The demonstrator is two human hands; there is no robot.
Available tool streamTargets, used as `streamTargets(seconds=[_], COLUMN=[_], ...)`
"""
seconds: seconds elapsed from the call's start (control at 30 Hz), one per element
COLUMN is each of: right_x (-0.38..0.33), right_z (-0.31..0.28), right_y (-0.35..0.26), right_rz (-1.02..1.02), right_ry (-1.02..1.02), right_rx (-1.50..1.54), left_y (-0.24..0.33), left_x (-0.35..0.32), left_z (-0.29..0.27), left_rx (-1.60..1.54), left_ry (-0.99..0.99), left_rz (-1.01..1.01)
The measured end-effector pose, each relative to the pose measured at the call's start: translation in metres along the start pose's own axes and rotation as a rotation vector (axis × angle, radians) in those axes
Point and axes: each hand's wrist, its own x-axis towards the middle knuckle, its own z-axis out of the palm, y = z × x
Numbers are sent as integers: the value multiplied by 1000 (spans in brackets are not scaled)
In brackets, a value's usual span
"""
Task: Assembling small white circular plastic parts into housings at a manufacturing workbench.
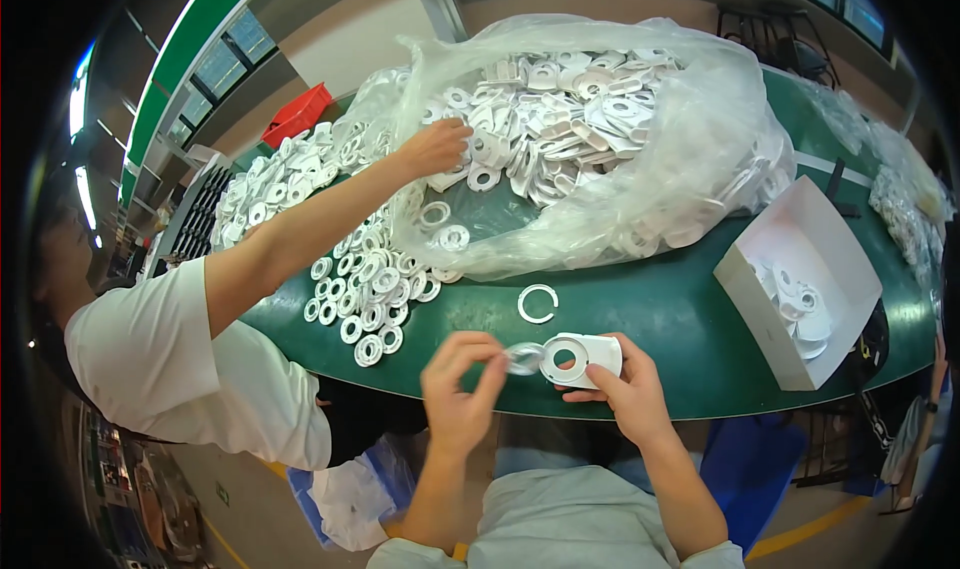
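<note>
Bag (715, 159), co-wkr's arm (315, 204) & C-ring (522, 306) beyond; L grip (460, 384) on blurry ring (524, 360), R grip (637, 397) on wht case (600, 353).

We record a bag (720, 184) of parts (590, 119) on the table (650, 304), a pile of rings (375, 287) to its left, a box (755, 319) to its right, a lone ring (522, 306) before it, and, nearest, a housing (603, 355) in the right hand (637, 394), right of the left hand (460, 384).
</note>
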Motion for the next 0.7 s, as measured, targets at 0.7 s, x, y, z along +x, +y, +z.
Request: streamTargets(seconds=[0.7], right_x=[-3], right_z=[-2], right_y=[-16], right_rz=[68], right_ry=[44], right_rx=[-167], left_y=[-4], left_x=[-11], left_z=[40], left_rx=[-283], left_ry=[-138], left_rz=[-427])
